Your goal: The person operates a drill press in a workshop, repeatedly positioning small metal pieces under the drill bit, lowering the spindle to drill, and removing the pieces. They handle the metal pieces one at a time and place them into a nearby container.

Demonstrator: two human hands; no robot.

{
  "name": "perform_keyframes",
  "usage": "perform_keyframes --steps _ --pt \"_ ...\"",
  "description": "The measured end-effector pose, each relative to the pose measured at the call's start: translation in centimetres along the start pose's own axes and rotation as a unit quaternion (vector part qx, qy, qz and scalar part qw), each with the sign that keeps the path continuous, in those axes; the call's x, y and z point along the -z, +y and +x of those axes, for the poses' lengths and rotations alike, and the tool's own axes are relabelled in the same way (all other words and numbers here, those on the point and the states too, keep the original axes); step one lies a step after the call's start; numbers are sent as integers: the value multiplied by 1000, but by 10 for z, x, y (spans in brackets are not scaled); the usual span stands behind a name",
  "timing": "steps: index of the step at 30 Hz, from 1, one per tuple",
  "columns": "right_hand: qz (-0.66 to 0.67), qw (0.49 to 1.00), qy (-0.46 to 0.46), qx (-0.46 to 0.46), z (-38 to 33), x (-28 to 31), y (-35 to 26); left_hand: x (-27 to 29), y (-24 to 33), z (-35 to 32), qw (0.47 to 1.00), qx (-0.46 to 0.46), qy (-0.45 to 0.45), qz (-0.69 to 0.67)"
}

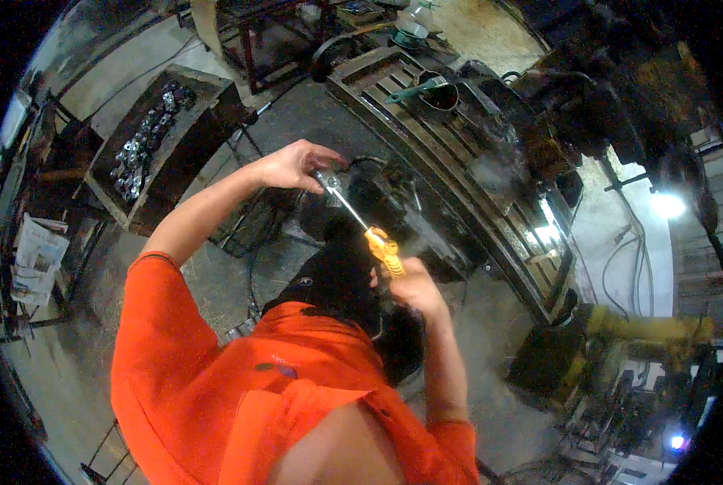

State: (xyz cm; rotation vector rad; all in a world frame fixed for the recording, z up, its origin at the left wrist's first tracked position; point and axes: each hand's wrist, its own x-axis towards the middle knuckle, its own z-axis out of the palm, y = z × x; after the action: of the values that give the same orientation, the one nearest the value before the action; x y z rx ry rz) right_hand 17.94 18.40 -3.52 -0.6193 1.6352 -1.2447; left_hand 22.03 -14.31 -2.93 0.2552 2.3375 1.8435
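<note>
My left hand [298, 166] is raised in front of me, its fingers curled around a small shiny metal part [327, 179]. My right hand [412, 288] grips a yellow-handled tool [385, 250] with a thin, straight metal shaft. The shaft slants up and to the left, and its tip meets or nearly meets the metal part; I cannot tell whether they touch. My right fingers are slightly blurred and partly hidden behind the handle. Whether the tool is a blow gun or a screwdriver is unclear.
At the left stands a dark-sided bin [216, 109] with several small metal parts [147, 133] in it. A long slotted machine table [466, 182] runs diagonally at the right, bearing a green-handled pan or scoop [438, 93]. Yellow machinery [648, 329] stands at lower right.
</note>
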Motion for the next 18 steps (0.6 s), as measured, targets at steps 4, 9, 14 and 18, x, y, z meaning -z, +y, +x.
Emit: perform_keyframes --steps 4,9,14,18 --pt "38 999 -5 -23 5 -7 0 -3 9 0 999 22 1 26" --pt "183 980 9 77 16 0 24 -3 2 -2 999 34 -5 -16" --pt "136 984 -24 110 12 5 31 -4 6 -4 999 18 20 -33" --pt "135 990 -53 1 15 4 34 -9 4 -7 999 24 7 -42"
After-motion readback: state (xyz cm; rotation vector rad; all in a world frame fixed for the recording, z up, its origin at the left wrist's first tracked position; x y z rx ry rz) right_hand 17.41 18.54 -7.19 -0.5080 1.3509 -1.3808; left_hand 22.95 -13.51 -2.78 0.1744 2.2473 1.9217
